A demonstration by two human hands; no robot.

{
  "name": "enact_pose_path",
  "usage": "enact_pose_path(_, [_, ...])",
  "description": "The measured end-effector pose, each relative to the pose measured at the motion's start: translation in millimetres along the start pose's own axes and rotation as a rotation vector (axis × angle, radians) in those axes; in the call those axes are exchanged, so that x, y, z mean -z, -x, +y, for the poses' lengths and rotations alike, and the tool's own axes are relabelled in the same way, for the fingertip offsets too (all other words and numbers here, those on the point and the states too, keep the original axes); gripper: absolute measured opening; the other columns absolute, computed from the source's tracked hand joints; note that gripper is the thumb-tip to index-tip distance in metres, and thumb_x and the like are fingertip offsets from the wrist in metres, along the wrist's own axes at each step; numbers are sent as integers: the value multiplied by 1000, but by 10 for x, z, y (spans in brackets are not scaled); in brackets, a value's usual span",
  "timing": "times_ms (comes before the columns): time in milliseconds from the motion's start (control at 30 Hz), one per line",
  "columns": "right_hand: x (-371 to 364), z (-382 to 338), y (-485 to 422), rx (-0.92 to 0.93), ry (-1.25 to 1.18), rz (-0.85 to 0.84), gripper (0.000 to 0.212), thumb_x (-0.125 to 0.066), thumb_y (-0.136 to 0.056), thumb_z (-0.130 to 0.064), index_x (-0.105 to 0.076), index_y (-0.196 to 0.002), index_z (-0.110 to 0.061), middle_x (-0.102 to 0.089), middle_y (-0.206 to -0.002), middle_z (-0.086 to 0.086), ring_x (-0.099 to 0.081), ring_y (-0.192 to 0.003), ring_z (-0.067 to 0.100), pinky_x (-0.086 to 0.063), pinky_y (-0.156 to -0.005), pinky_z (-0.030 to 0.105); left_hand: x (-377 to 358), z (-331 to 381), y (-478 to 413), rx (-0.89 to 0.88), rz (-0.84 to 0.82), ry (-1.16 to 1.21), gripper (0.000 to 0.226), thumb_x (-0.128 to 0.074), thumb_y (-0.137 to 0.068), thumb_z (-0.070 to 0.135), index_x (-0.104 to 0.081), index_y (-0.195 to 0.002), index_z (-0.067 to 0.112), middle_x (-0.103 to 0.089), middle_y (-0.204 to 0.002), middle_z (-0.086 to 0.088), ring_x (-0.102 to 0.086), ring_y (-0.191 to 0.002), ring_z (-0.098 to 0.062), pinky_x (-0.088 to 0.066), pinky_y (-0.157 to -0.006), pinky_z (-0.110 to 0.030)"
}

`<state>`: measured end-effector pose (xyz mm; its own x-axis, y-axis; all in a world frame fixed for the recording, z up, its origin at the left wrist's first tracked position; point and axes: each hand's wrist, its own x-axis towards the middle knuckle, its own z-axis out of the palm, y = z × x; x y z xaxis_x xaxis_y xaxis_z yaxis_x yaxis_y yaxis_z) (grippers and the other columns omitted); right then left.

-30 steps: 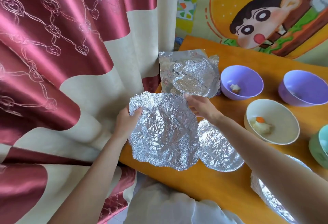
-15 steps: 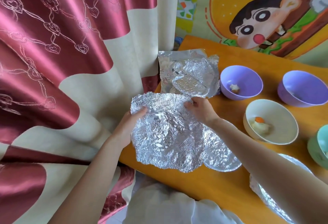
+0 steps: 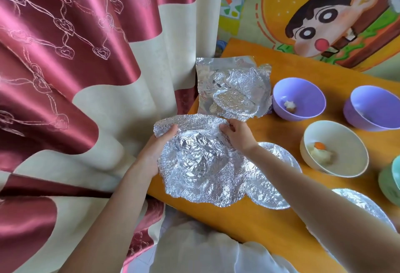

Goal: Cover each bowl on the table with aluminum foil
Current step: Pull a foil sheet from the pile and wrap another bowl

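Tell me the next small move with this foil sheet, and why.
Probably swing the foil, pinched at its top edge by the left hand and right hand, over the white bowl: it is open, with food inside, while the nearer bowl is already covered.

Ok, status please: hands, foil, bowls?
Left hand, right hand grip foil sheet at far edge. Cream bowl, both purple bowls uncovered. Foil-covered bowl partly behind sheet.

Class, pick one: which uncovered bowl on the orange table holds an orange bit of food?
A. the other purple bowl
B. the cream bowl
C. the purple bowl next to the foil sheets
B: the round cream bowl holds a small orange bit of food beside a pale lump.
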<state>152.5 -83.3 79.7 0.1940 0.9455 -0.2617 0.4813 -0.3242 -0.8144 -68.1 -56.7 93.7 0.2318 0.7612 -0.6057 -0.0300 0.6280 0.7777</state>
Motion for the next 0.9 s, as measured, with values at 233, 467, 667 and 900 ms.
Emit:
enact_pose_path(233, [-128,52,-21,19,69,55,35,-52,-97,-21,-39,-65,-17,-40,-53,-4,-32,-45,9,-24,-42,18,1,4,-58,8,53,-4,57,-70,-62,61,-72,-101,19,-73,-97,-10,-69,-90,-29,-51,-89,-45])
enact_pose_path(467, [-154,81,-142,-16,147,83,24,-48,-99,-20,-48,-76,-16,-46,-57,-7,-40,-47,8,-31,-46,25,57,1,-286,-197,225,-182,12,-60,-91,28,-67,-87,18,-71,-78,-5,-67,-67,-18,-51,-59,-25])
enact_pose_path(667, [-252,132,-207,-70,185,121,19,-50,-98,-23,-48,-82,-12,-44,-61,-7,-44,-54,14,-33,-50,28,78,-70,-549,-339,441,-608,25,-56,-93,24,-60,-78,5,-55,-65,-4,-49,-66,-18,-33,-54,-27])
enact_pose_path(900, [-340,218,-247,-167,184,132,21,-46,-99,-25,-52,-93,-7,-57,-78,9,-51,-72,23,-40,-61,33,192,-133,-660,-247,397,-817,40,-49,-96,32,-55,-73,0,-54,-69,-14,-50,-69,-26,-31,-61,-32])
